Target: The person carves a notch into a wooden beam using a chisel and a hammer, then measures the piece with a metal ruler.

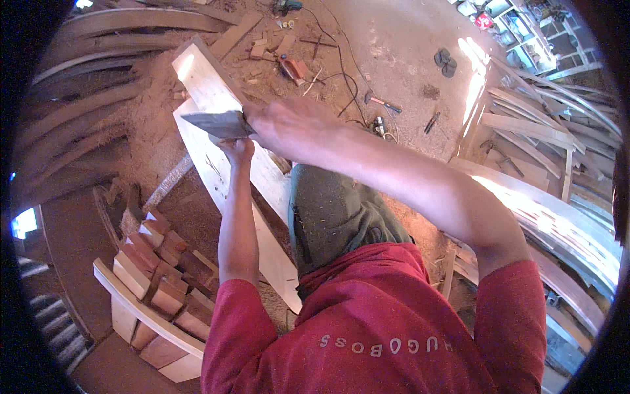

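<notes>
1. Left of centre, a pale board [211, 167] runs from far to near, with another pale plank [210, 82] at its far end.
2. Right hand [285, 121] is closed on the right end of a dark flat blade [215, 123], maybe a saw, lying crosswise above the wood.
3. Left hand [238, 151] sits just under the blade's near edge, probably for steadiness; can't tell if it's gripping or flat.
4. Trousered leg [335, 207] is right beside the board, maybe bracing it.
5. Hammer [382, 103] lies on the floor, far right, likely parked out of the way.
6. Writing: pale upside-down lettering [384, 344] across the red shirt [367, 299].
</notes>
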A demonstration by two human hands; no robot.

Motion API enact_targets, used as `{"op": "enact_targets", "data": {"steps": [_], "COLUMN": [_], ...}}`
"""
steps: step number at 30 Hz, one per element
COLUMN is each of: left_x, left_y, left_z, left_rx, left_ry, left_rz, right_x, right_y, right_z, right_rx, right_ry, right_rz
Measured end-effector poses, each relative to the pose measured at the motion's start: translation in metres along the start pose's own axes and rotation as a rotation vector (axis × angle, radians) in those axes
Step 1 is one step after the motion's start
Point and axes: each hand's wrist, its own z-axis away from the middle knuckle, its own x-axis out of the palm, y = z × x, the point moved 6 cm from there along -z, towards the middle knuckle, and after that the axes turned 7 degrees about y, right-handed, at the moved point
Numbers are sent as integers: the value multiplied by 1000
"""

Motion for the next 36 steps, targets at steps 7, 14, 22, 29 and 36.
{"op": "enact_targets", "data": {"steps": [7,14,22,29,36], "left_x": [0,-4,40,15,13], "left_y": [2,2,46,-40,64], "left_z": [-1,-5,-60,-52,-6], "left_rx": [55,-108,-343,-984,-568], "left_ry": [9,49,161,186,-175], "left_rz": [-55,50,21,-45,-742], "right_x": [-23,-8,-11,6,34], "right_y": [-21,-3,39,70,108], "right_z": [-8,-12,34,90,174], "right_rx": [38,92,243,459,952], "right_ry": [152,11,218,205,214], "right_rz": [-190,-177,-371,-370,-595]}}
